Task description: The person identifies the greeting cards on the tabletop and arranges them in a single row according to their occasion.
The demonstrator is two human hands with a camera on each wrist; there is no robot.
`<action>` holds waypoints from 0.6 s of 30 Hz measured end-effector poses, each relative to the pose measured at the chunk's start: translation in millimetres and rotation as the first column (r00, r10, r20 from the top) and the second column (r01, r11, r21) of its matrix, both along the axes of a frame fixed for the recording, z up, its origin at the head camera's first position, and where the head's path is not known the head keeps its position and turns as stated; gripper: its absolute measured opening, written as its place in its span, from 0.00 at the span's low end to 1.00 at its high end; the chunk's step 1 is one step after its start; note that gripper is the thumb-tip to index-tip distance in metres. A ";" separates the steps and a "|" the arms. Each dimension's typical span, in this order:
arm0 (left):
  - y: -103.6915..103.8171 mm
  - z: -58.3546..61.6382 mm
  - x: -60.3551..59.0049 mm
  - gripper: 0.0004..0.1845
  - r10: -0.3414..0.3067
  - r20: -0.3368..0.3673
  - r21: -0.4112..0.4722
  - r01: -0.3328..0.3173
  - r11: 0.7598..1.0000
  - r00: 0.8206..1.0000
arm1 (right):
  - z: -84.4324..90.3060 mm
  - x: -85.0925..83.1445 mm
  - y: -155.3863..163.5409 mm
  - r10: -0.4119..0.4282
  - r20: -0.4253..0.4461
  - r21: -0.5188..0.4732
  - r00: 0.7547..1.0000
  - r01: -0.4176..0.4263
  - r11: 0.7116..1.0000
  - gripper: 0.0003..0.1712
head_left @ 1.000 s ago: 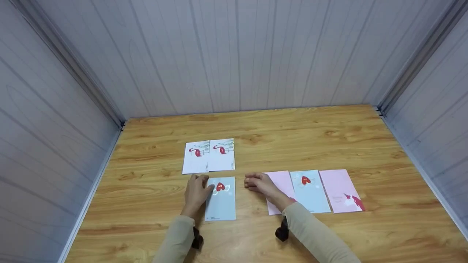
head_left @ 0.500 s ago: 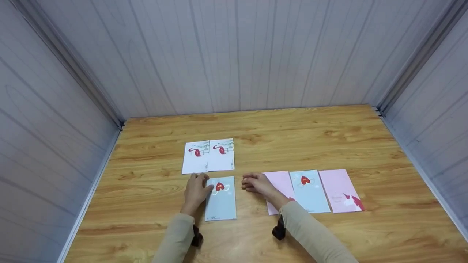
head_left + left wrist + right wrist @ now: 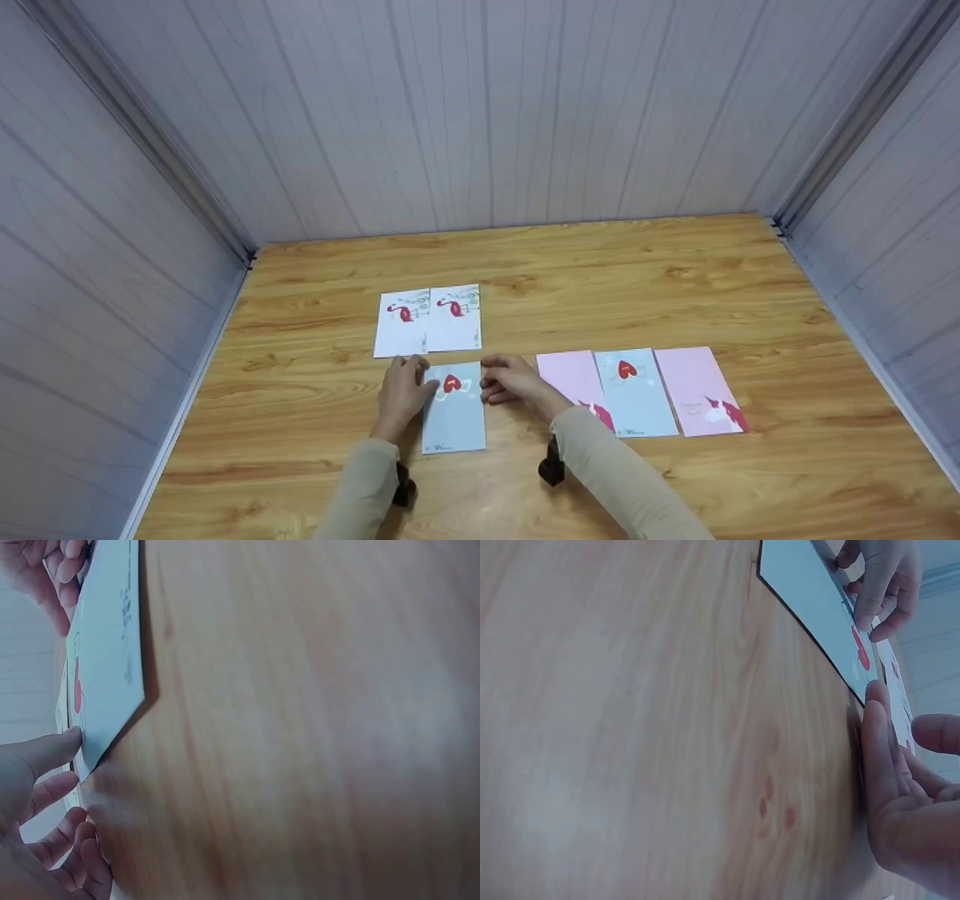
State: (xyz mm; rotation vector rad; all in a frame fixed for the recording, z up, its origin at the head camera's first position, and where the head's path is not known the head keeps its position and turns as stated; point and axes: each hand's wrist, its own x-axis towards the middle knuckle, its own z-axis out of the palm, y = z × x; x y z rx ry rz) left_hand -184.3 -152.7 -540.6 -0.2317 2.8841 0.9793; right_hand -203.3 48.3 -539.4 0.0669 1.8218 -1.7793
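Observation:
A light-blue card (image 3: 454, 420) with a red winged heart lies on the wooden table in front of me. At its upper left corner, my left hand (image 3: 402, 391) holds the edge, thumb on the face and fingers along the side. In the left wrist view the left thumb (image 3: 54, 750) presses near the heart. My right hand (image 3: 517, 381) is at the card's upper right edge. Its fingers are extended in the right wrist view, the fingertips (image 3: 876, 694) touching the card's edge, with the thumb held apart.
Two white flamingo cards (image 3: 454, 334) lie side by side behind the blue card. On the right, a pink unicorn card (image 3: 568, 373), another light-blue heart card (image 3: 639, 405) and a second pink card (image 3: 686, 379) form a row. Pale panels (image 3: 480, 112) wall the table.
My right hand has moved left, off the left pink card and up to the blue card's right edge. The left hand stays at its corner; the card has barely shifted.

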 end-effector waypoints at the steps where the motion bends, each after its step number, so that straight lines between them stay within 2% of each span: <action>1: 0.1 0.1 -0.3 0.15 0.002 0.004 0.003 -0.002 1.000 1.000 | 0.3 -0.4 -0.3 0.006 -0.001 0.001 1.000 -0.006 1.000 0.22; 6: -0.4 -0.6 -0.2 0.15 0.005 0.021 0.018 -0.006 1.000 1.000 | -1.3 -1.1 -0.5 0.004 -0.002 -0.003 1.000 -0.004 1.000 0.21; 14: -0.7 0.2 0.3 0.15 0.007 0.016 0.035 -0.007 0.999 1.000 | -3.4 1.1 -4.5 -0.049 -0.104 -0.003 0.993 0.048 0.999 0.20; 18: 0.2 -0.6 0.3 0.15 0.011 0.012 0.035 -0.011 0.999 1.000 | -5.3 1.9 -7.8 -0.046 -0.153 0.021 0.987 0.050 0.999 0.22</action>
